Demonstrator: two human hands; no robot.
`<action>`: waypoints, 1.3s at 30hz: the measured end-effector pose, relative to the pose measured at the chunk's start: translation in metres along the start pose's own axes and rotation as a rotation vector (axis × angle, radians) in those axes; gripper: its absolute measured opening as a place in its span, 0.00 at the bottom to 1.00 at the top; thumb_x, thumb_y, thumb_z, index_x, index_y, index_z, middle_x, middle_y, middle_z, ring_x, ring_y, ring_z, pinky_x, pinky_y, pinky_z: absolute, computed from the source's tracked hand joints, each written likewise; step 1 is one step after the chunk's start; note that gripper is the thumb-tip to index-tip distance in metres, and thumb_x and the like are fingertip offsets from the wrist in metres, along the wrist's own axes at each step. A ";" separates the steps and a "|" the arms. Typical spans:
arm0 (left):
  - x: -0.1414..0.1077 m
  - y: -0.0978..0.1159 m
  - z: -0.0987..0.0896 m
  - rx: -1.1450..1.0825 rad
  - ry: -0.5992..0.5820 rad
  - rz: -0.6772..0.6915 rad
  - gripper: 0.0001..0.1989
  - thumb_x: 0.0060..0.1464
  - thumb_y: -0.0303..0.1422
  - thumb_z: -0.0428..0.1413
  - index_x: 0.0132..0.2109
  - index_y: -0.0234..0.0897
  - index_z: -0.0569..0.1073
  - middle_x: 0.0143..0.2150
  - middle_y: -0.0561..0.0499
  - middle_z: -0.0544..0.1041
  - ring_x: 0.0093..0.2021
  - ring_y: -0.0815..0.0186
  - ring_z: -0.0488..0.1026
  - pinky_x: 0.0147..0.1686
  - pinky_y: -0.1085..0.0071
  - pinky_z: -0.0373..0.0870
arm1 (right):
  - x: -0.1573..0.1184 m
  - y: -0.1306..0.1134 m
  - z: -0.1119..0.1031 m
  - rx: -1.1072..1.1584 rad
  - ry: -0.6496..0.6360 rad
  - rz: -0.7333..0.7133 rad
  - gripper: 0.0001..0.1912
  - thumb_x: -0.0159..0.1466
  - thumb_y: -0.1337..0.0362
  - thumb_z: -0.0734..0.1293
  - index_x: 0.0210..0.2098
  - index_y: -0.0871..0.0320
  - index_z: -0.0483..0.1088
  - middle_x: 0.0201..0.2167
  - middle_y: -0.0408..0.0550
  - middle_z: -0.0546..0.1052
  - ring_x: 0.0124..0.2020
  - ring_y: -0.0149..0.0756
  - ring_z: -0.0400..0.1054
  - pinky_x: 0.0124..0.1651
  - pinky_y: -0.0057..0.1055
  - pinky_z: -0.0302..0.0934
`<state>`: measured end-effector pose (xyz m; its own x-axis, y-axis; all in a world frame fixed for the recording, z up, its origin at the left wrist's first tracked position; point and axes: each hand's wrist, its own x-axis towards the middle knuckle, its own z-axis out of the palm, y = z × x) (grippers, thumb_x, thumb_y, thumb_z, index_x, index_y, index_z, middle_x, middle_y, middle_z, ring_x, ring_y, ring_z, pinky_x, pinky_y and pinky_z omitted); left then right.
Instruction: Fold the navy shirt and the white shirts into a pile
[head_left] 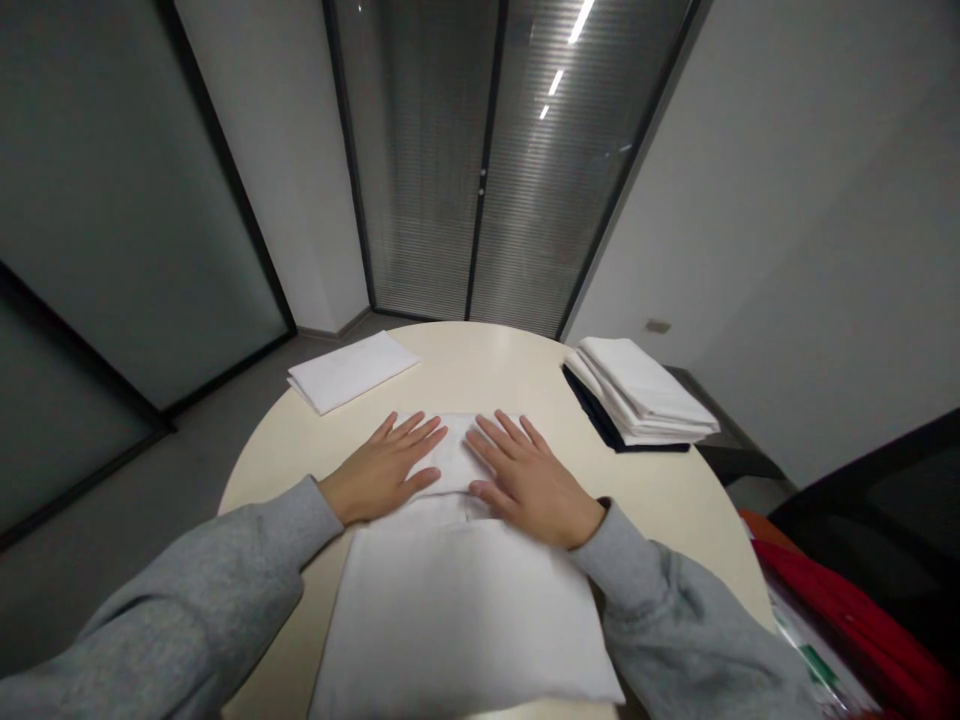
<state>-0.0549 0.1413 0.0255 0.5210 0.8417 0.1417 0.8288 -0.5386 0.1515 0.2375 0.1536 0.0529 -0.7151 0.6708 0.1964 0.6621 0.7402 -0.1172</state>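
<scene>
A white cloth [465, 610] lies across the near part of the round table, its far end folded over into a narrower flap. My left hand [391, 468] rests flat on the left side of that flap, fingers spread. On the flap's right side lies my right hand [525, 480], also flat with its fingers apart. A gap of white fabric shows between the two hands. Neither hand grips anything. The cloth's near edge reaches toward the bottom of the view.
A folded white cloth [352, 370] lies at the table's far left. Toward the right edge sits a stack of folded white cloths [637, 385] on a dark folded piece [592, 405]. Beyond the cream tabletop [487, 350], a black chair [885, 510] and red fabric [847, 600] appear at right.
</scene>
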 end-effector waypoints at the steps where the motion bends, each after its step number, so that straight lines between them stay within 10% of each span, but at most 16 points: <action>1: 0.000 -0.001 0.003 -0.018 -0.055 -0.016 0.34 0.73 0.52 0.40 0.77 0.43 0.54 0.79 0.46 0.54 0.78 0.51 0.48 0.75 0.45 0.42 | 0.000 -0.001 0.008 -0.003 -0.049 -0.011 0.34 0.75 0.47 0.61 0.75 0.53 0.55 0.77 0.51 0.54 0.78 0.57 0.42 0.77 0.62 0.38; 9: -0.004 -0.002 -0.004 -0.093 -0.077 -0.103 0.33 0.73 0.52 0.40 0.75 0.42 0.61 0.78 0.45 0.55 0.78 0.50 0.49 0.74 0.41 0.41 | 0.001 0.009 0.030 0.053 -0.172 0.040 0.36 0.76 0.45 0.57 0.77 0.52 0.49 0.78 0.46 0.50 0.79 0.53 0.38 0.78 0.57 0.38; 14: -0.061 0.027 -0.030 -0.184 0.206 -0.424 0.27 0.70 0.50 0.45 0.61 0.39 0.76 0.55 0.43 0.82 0.56 0.53 0.77 0.61 0.54 0.69 | -0.025 0.003 0.007 0.068 -0.063 0.120 0.29 0.76 0.52 0.59 0.72 0.56 0.61 0.74 0.55 0.60 0.76 0.54 0.50 0.75 0.59 0.43; 18: -0.128 0.057 -0.022 -0.488 0.126 -0.619 0.30 0.66 0.55 0.49 0.66 0.43 0.69 0.37 0.52 0.81 0.37 0.61 0.80 0.39 0.69 0.75 | -0.084 -0.011 -0.013 0.310 0.092 0.421 0.25 0.74 0.49 0.60 0.63 0.56 0.70 0.49 0.55 0.80 0.49 0.46 0.75 0.57 0.46 0.67; 23: -0.150 0.082 0.001 -0.575 0.181 -0.684 0.35 0.59 0.57 0.55 0.66 0.42 0.71 0.29 0.55 0.76 0.30 0.62 0.77 0.36 0.70 0.75 | -0.138 -0.039 -0.010 0.572 0.049 0.670 0.27 0.69 0.44 0.64 0.59 0.53 0.74 0.30 0.42 0.77 0.31 0.38 0.71 0.38 0.35 0.65; 33: -0.127 0.087 0.005 -0.643 0.294 -0.742 0.26 0.61 0.55 0.54 0.56 0.48 0.82 0.39 0.54 0.84 0.41 0.61 0.82 0.41 0.74 0.79 | -0.140 -0.044 0.013 0.628 0.288 0.681 0.21 0.72 0.46 0.62 0.51 0.52 0.76 0.30 0.43 0.76 0.29 0.36 0.70 0.31 0.29 0.64; 39: -0.124 0.087 0.022 -0.412 0.185 -0.684 0.22 0.64 0.48 0.48 0.54 0.51 0.83 0.54 0.54 0.84 0.52 0.58 0.82 0.53 0.67 0.78 | -0.143 -0.038 0.027 0.355 0.226 0.495 0.13 0.74 0.56 0.61 0.47 0.51 0.77 0.42 0.47 0.83 0.42 0.40 0.78 0.45 0.32 0.71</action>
<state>-0.0433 -0.0089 -0.0002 -0.1447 0.9886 0.0413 0.7913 0.0905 0.6047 0.3087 0.0307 0.0031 -0.2544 0.9389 0.2319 0.7592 0.3424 -0.5536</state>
